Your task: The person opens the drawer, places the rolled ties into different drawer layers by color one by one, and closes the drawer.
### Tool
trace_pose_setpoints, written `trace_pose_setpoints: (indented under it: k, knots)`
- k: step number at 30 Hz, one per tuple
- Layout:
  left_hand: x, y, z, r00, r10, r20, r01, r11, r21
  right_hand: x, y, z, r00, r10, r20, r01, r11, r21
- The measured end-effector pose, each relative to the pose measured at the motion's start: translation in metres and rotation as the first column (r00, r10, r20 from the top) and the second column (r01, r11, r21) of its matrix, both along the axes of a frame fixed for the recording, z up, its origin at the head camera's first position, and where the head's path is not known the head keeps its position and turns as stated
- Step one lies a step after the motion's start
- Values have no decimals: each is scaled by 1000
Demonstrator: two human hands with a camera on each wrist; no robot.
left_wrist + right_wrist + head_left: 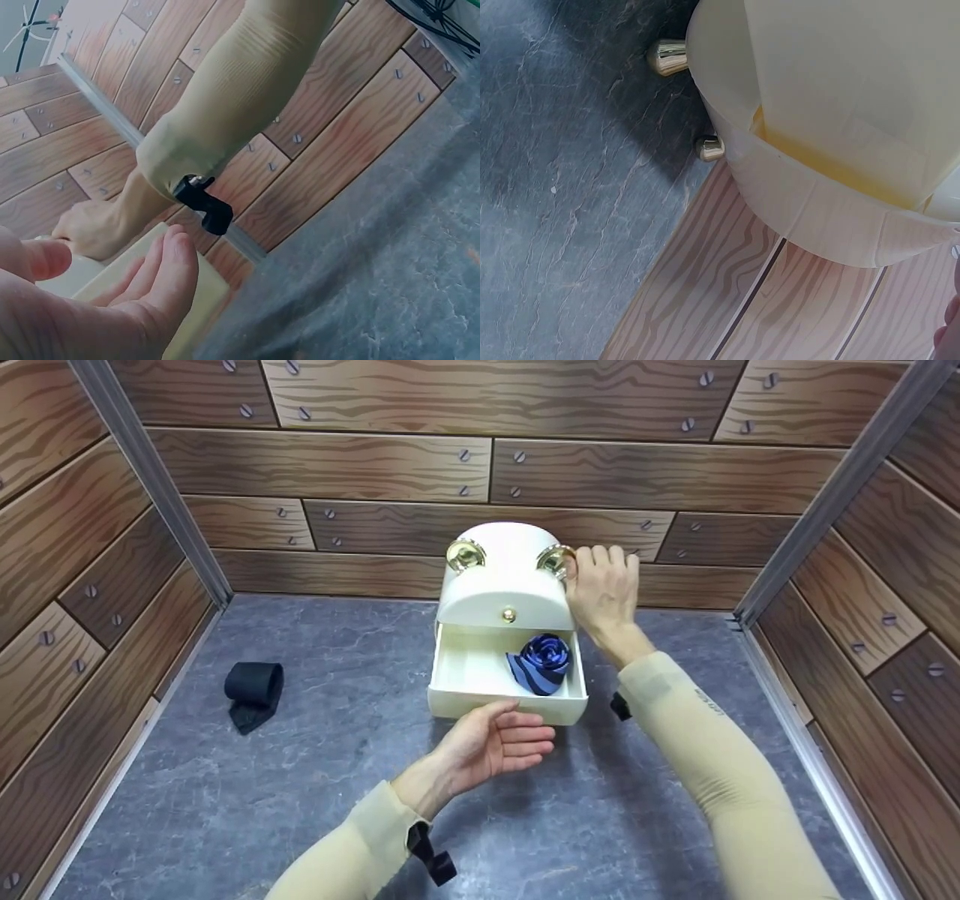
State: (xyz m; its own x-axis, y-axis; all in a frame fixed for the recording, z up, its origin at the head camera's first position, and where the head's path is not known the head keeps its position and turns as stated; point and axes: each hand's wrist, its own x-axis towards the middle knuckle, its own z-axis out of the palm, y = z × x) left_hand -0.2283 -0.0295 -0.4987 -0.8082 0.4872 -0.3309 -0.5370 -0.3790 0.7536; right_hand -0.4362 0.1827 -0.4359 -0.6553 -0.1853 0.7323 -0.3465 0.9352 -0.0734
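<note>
The left hand (491,742) is held low and forward, palm turned up and inward, fingers loosely curved and close together, thumb raised above them. The right arm (720,765) stretches further ahead, its forearm angled up and to the left. The right hand (604,589) is lifted, back facing the viewer, fingers upright and slightly bent. Both arms wear tan sleeves.

Left hand (112,300) fingers (relaxed) rest against the cream drawer (199,300).
</note>
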Motion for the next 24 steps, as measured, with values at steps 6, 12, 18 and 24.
trace_pose_setpoints:
  k: [6, 12, 18, 24]
  knots:
    - [1, 2, -6, 999, -4, 39, 3, 1000, 19, -1, 1, -1, 1000, 2, -12, -2, 1000, 3]
    - [1, 4, -12, 998, 13, 68, -15, 1000, 22, -1, 1, -1, 999, 9, -39, -9, 1000, 0]
    - [0, 5, -20, 994, 50, 94, -52, 999, 15, -1, 0, -2, 999, 8, -54, -7, 1000, 11]
    - [-2, 4, -24, 990, 106, 95, -108, 994, 22, -1, 0, -2, 999, 4, -36, -3, 1000, 9]
